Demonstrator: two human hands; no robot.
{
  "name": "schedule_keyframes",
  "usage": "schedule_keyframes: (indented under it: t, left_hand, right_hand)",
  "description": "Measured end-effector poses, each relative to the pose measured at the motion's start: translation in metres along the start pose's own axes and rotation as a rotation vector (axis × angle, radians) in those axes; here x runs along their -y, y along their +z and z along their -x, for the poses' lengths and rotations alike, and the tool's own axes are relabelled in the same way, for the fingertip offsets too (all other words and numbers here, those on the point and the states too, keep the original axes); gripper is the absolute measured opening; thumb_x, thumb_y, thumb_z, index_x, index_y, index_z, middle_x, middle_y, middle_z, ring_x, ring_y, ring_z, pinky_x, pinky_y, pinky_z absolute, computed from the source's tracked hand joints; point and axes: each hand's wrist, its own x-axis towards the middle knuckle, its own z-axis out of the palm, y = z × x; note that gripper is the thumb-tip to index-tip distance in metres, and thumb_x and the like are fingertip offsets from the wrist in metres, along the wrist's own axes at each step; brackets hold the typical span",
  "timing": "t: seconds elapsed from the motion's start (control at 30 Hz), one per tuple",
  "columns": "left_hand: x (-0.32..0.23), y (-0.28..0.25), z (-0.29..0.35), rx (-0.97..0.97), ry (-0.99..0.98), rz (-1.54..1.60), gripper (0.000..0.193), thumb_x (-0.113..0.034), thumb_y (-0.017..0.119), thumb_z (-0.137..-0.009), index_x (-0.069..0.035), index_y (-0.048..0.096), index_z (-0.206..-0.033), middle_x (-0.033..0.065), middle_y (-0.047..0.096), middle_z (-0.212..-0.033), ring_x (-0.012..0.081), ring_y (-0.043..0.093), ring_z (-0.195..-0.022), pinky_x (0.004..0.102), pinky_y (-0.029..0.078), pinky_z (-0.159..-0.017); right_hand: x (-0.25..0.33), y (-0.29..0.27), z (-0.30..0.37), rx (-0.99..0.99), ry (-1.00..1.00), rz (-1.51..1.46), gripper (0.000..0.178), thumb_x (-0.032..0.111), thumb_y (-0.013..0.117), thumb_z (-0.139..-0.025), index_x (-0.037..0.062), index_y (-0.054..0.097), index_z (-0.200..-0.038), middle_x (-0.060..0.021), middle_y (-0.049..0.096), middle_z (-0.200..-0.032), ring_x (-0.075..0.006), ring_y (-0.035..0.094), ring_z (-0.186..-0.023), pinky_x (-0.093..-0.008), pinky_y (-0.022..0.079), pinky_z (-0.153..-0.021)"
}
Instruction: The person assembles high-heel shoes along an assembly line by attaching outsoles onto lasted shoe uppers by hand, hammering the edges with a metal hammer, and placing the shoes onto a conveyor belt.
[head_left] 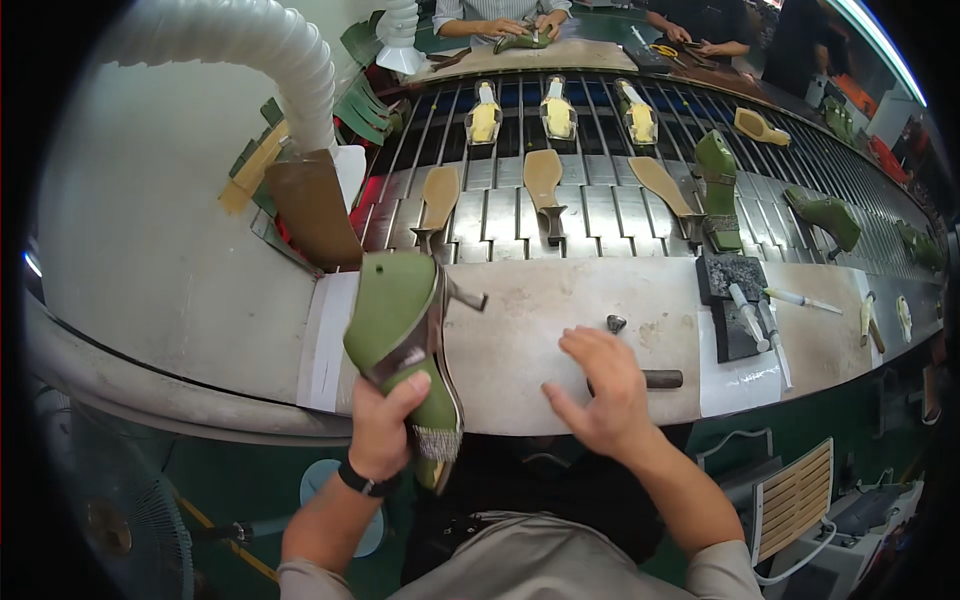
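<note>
My left hand [382, 430] grips a green high-heeled shoe [395, 315] around its narrow middle. The shoe stands tilted, its thin heel pointing right and a glittery band near its lower end. My right hand [610, 385] hovers over the worktop with thumb and fingers apart, holding nothing I can see. Beneath and beside it a dark handle [663, 379] sticks out to the right; its other end is hidden by the hand. Just beyond the fingertips lies a small dark metal piece [616, 323]. Whether it belongs to the handle, I cannot tell.
Past the worktop [500, 390] runs a slatted conveyor [500, 235] bearing tan soles [543, 180], green shoes [717, 180] and yellow-and-white pieces. Syringes [748, 315] rest on a dark block [730, 275] at right. A white hose [290, 70] hangs at left. Other people work opposite.
</note>
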Motion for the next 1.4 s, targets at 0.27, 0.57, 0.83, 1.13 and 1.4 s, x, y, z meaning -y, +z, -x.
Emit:
schedule_keyframes:
  t: [0.27,0.57,0.83,1.13,1.4]
  left_hand:
    - [-0.037,-0.005,-0.299,-0.174,0.249,-0.62,0.048,-0.011,0.086,-0.075,0.002,0.067,-0.117,0.0136,0.076,-0.107,0.0231,0.073,-0.094,0.0372,0.059,-0.085]
    - [0.057,-0.079,-0.388,-0.485,0.186,-0.969,0.065,-0.013,0.087,-0.072,0.005,0.062,-0.129,0.0241,0.073,-0.123,0.0379,0.072,-0.114,0.0432,0.054,-0.1]
    - [0.04,-0.016,-0.227,-0.075,0.556,-0.756,0.06,-0.01,0.067,-0.098,0.006,0.047,-0.153,0.0206,0.057,-0.152,0.0323,0.053,-0.142,0.0429,0.037,-0.121]
    - [0.076,0.056,-0.157,0.781,0.861,-0.985,0.048,-0.011,0.081,-0.081,-0.002,0.066,-0.126,0.0182,0.067,-0.133,0.0399,0.061,-0.126,0.0481,0.047,-0.112]
    - [0.066,0.04,-0.166,0.715,0.684,-0.852,0.048,-0.012,0.083,-0.077,0.0,0.067,-0.12,0.0176,0.069,-0.128,0.0388,0.063,-0.121,0.0504,0.049,-0.107]
  right_hand:
    - [-0.026,0.005,0.004,0.032,0.029,0.051,0.021,0.017,0.082,-0.08,0.0065,0.075,-0.097,-0.0065,0.077,-0.101,-0.026,0.072,-0.104,-0.0508,0.05,-0.105]
    - [-0.029,0.007,0.005,0.044,0.064,0.03,0.02,0.018,0.082,-0.081,0.008,0.075,-0.097,-0.0037,0.076,-0.099,-0.0224,0.072,-0.104,-0.0499,0.049,-0.107]
    - [0.017,-0.127,-0.047,0.552,0.018,-0.11,0.043,0.028,0.084,-0.088,-0.0002,0.069,-0.117,-0.0231,0.067,-0.129,-0.0362,0.069,-0.112,-0.0442,0.056,-0.099]
    - [-0.188,-0.08,-0.24,0.959,0.39,0.967,0.036,0.022,0.073,-0.086,-0.0044,0.073,-0.111,-0.0251,0.076,-0.111,-0.0368,0.075,-0.105,-0.0463,0.061,-0.089]
    - [-0.343,-0.038,-0.23,0.458,0.579,1.01,0.027,0.015,0.058,-0.094,-0.0016,0.076,-0.107,-0.0268,0.074,-0.119,-0.0401,0.073,-0.111,-0.0482,0.059,-0.096]
